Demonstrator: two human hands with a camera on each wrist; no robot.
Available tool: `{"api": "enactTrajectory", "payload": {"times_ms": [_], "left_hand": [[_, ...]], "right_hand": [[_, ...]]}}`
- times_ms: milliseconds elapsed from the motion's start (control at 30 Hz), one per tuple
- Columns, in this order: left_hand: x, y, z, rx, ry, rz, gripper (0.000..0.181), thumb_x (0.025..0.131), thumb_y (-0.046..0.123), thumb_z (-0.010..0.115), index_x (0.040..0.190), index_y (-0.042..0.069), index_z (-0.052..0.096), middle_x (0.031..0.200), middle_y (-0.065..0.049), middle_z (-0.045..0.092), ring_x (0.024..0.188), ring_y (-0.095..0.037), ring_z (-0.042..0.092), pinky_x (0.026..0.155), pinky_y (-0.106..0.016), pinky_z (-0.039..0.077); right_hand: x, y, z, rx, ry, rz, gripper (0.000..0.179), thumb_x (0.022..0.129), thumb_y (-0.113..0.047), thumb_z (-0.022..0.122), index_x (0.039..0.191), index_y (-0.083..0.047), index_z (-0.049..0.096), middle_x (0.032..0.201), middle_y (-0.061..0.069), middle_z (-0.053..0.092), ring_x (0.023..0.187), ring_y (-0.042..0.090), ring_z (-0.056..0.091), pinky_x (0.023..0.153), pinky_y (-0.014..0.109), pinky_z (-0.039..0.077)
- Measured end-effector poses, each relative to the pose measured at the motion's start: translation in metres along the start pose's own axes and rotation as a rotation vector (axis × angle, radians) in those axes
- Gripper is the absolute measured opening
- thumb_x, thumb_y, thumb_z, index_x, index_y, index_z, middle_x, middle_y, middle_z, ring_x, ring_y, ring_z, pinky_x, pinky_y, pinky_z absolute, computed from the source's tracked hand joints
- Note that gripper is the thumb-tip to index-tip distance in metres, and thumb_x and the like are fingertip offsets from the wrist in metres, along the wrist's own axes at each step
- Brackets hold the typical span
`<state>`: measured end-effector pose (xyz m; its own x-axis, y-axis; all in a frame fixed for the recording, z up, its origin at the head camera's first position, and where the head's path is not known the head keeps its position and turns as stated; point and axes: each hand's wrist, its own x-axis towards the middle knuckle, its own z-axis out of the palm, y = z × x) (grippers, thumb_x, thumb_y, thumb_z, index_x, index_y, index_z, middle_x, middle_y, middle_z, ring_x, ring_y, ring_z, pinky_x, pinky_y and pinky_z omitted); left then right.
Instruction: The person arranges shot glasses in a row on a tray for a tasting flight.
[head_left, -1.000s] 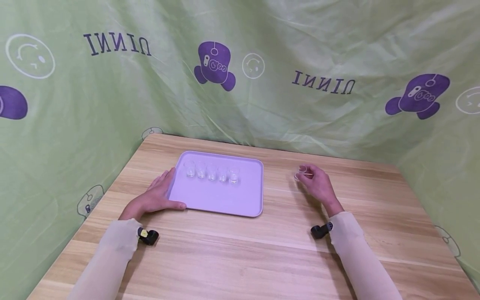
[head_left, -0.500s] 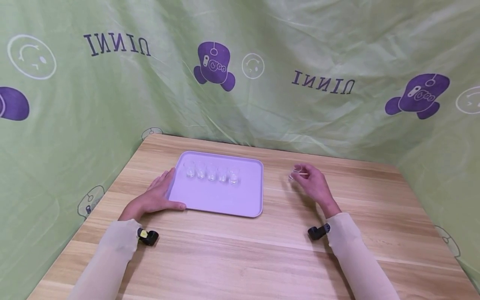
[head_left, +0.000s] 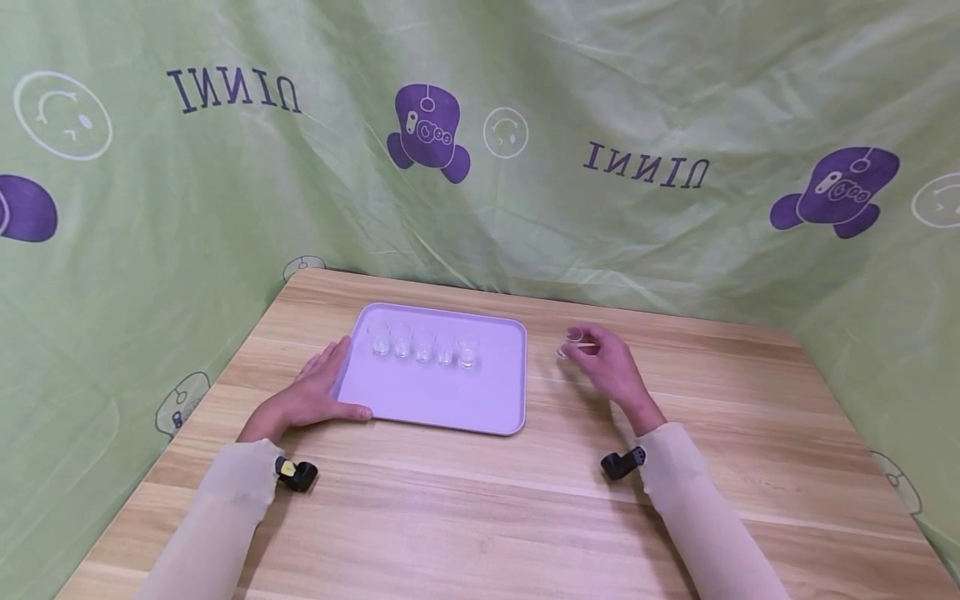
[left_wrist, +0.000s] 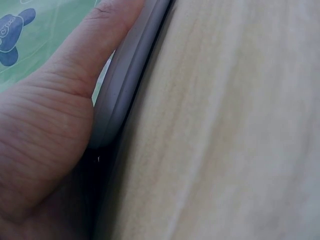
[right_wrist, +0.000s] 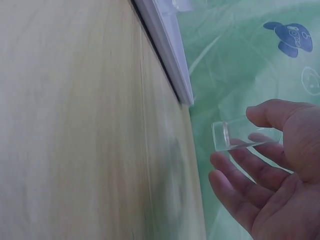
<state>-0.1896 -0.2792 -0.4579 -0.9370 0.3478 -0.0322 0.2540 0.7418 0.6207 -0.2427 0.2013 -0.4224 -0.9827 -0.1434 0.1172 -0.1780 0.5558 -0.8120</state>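
Observation:
My right hand [head_left: 611,367] pinches a small clear shot glass [right_wrist: 232,135] between thumb and fingers, to the right of the tray. In the right wrist view the glass shows apart from the tabletop, its thick base facing the table. A lilac rectangular tray [head_left: 442,402] lies on the table. Along its back part stands a row of several similar shot glasses [head_left: 468,356]. My left hand [head_left: 307,402] rests at the tray's left front corner, fingers extended along the left side and thumb along the front rim. Its thumb [left_wrist: 105,35] lies against the tray wall in the left wrist view.
The wooden table [head_left: 465,517] extends around the tray on all sides. Green fabric [head_left: 540,225] printed with purple figures hangs behind the table and along both its sides. Each wrist carries a small black camera [head_left: 622,463].
My right hand has moved left toward the tray, carrying the shot glass with it. The left hand, the tray and the row of glasses have stayed in place.

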Motion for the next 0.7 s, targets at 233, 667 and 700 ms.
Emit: {"api": "enactTrajectory", "payload": {"times_ms": [233,667,700], "left_hand": [[0.000,0.000,-0.001,-0.002,-0.016,-0.010,0.139,0.076,0.054,0.087,0.160,-0.008,-0.005,0.166,-0.033,0.001,0.153,-0.048,-0.005,0.121,-0.062,-0.002],[0.000,-0.001,0.000,-0.024,0.003,0.012,0.140,0.075,0.053,0.087,0.160,-0.008,-0.005,0.165,-0.035,0.001,0.152,-0.049,-0.004,0.121,-0.061,-0.004],[0.000,-0.001,0.000,-0.019,0.000,0.006,0.139,0.075,0.054,0.087,0.160,-0.008,-0.005,0.166,-0.034,0.001,0.153,-0.049,-0.005,0.121,-0.061,-0.003]], "right_hand": [[0.000,-0.011,0.014,0.023,-0.030,-0.029,0.039,0.097,-0.018,0.074,0.131,-0.001,0.065,0.121,0.015,0.069,0.108,0.032,0.068,0.088,0.043,0.059],[0.002,-0.023,0.034,0.052,-0.058,-0.064,0.037,0.097,-0.013,0.074,0.129,0.002,0.065,0.118,0.016,0.069,0.107,0.032,0.069,0.087,0.041,0.059],[0.003,-0.024,0.035,0.056,-0.060,-0.066,0.036,0.097,-0.013,0.074,0.129,0.002,0.065,0.118,0.016,0.069,0.107,0.032,0.069,0.087,0.040,0.059]]}}
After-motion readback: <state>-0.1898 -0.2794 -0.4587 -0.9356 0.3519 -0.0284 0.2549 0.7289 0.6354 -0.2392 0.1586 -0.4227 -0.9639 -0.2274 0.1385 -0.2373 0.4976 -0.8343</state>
